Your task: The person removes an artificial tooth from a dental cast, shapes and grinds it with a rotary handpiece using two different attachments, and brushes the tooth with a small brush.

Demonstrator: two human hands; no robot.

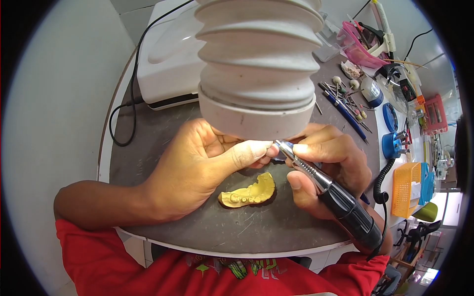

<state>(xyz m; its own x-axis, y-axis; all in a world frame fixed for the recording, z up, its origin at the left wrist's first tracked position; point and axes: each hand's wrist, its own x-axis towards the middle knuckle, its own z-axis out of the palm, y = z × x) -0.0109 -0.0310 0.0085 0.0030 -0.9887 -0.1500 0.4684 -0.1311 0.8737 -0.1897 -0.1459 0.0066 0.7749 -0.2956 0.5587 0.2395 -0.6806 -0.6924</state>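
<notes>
My right hand [335,163] grips a dental rotary handpiece [340,200], black at the back with a silver nose that points up and left. Close to its tip, my left hand [207,167] is closed in a pinch, thumb against fingers. Whatever small piece sits in that pinch is too small to make out. Below the hands a yellow dental cast [247,191] with several tooth shapes lies on the grey table [187,237], touched by neither hand. A white ribbed suction hose [259,64] hangs just above the fingers and hides some of them.
A white machine [170,59] stands at the back left, its black cable [133,91] running over the table. Several burs [345,96] and a blue pen-like tool [350,116] lie at the right. Beyond are a pink basket [358,47], a blue holder [390,144] and an orange basket [406,190].
</notes>
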